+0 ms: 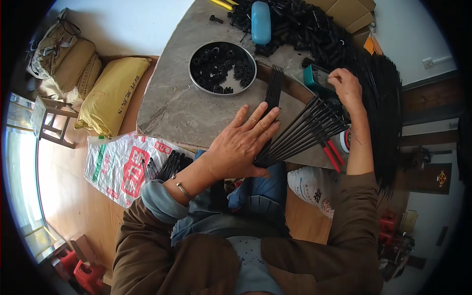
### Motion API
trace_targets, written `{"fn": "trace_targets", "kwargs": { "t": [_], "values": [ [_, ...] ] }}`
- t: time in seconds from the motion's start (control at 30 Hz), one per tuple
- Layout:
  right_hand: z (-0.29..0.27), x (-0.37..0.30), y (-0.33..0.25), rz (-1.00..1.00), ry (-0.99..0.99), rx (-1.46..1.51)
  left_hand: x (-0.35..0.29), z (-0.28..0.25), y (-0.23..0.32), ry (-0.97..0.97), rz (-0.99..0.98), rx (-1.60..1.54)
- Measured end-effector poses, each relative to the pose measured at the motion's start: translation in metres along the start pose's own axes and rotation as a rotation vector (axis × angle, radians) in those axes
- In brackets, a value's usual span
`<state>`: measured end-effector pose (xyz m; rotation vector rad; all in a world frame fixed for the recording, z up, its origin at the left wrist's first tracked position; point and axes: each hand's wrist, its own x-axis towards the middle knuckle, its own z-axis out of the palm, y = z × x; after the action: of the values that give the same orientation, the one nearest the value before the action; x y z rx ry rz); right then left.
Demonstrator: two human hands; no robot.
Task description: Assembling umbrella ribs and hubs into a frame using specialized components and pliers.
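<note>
My left hand lies palm down with its fingers stretched out over a row of thin black rods. Their tips stick out past my fingers like the tines of a comb. Beside that hand, more long black rods fan out toward the right across the table edge. Over a small green box my right hand is closed, thumb and fingertips pinched together. Whatever is in that pinch is too small or hidden to make out. Red-handled pliers lie beneath the fanned rods.
A round metal tray of small black parts sits on the grey table. Behind it are a blue case and a heap of black pieces. Long black strands hang at the right. A yellow sack stands left.
</note>
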<state>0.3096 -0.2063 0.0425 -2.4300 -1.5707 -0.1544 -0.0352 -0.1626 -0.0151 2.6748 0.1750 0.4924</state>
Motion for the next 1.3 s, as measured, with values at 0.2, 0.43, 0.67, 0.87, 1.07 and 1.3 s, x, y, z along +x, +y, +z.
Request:
{"fn": "trace_targets", "kwargs": {
  "t": [0.2, 0.43, 0.67, 0.87, 1.07, 1.3],
  "values": [
    [-0.016, 0.004, -0.001, -0.18, 0.137, -0.131, 0.001, 0.001, 0.001, -0.01, -0.016, 0.034],
    [0.008, -0.002, -0.076, -0.265, 0.191, 0.202, -0.001, 0.002, -0.001, 0.002, -0.016, 0.006],
    [-0.01, 0.002, -0.027, -0.029, 0.079, -0.048, 0.0, 0.001, -0.001, -0.008, 0.0, -0.021],
    [0.001, -0.007, 0.011, 0.044, -0.032, -0.052, 0.001, 0.001, 0.0, -0.022, -0.018, 0.006],
    [-0.005, -0.005, 0.006, 0.036, 0.022, -0.036, 0.003, 0.001, -0.001, -0.027, -0.021, 0.01],
    [-0.003, -0.007, 0.005, -0.025, -0.01, -0.053, 0.002, 0.003, -0.001, -0.041, -0.031, 0.008]
  ]
}}
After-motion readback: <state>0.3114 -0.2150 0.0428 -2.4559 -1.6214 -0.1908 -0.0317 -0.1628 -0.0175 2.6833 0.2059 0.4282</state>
